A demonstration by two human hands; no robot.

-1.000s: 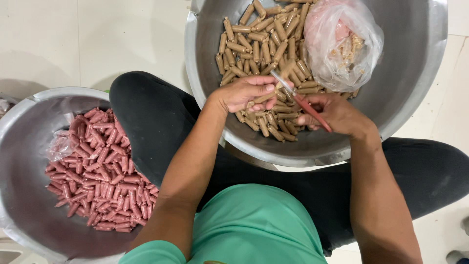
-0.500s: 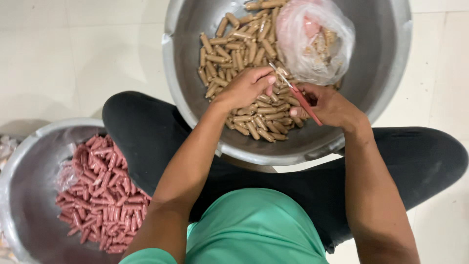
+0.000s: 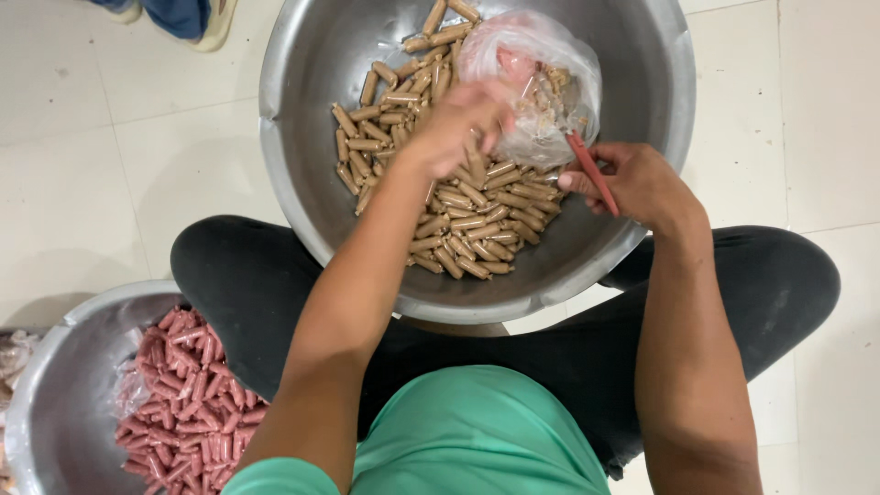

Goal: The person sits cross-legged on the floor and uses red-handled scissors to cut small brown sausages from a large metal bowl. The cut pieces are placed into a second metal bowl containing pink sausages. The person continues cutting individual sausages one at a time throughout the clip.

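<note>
Fingers (image 3: 587,179) of right hand (image 3: 642,188) clenched round a thin red tool (image 3: 591,172), shaft slanting up-left toward the bag. Fingers (image 3: 486,119) of left hand (image 3: 458,128) curled over the brown sausages, blurred; cannot tell whether anything is pinched between them.

Nearest: green shirt (image 3: 477,440) at bottom edge, black trousers (image 3: 229,275) spread to both sides, knees wide on pale tiled floor (image 3: 110,165).

Low left, beside the left knee: second steel bowl (image 3: 55,367), part out of frame, heaped with pink sausages (image 3: 197,394), a scrap of clear plastic (image 3: 133,390) against them.

Between the knees, further out: large steel bowl (image 3: 302,183), near rim resting over the legs. Inside, short brown sausages (image 3: 458,220) piled from the middle to the near wall, more scattered toward the far left wall. Left hand hovering over this pile, just beside the bag. Right hand at the bowl's right rim, wrist over the edge, tool tip touching or nearly touching the bag.

Toward the far right of the bowl: crumpled clear plastic bag (image 3: 541,82), lying on the sausages, holding pinkish and pale scraps, too blurred to tell apart.

Farthest, top left corner: another person's foot in a pale sandal (image 3: 206,23) on the floor, well apart from the bowl.
</note>
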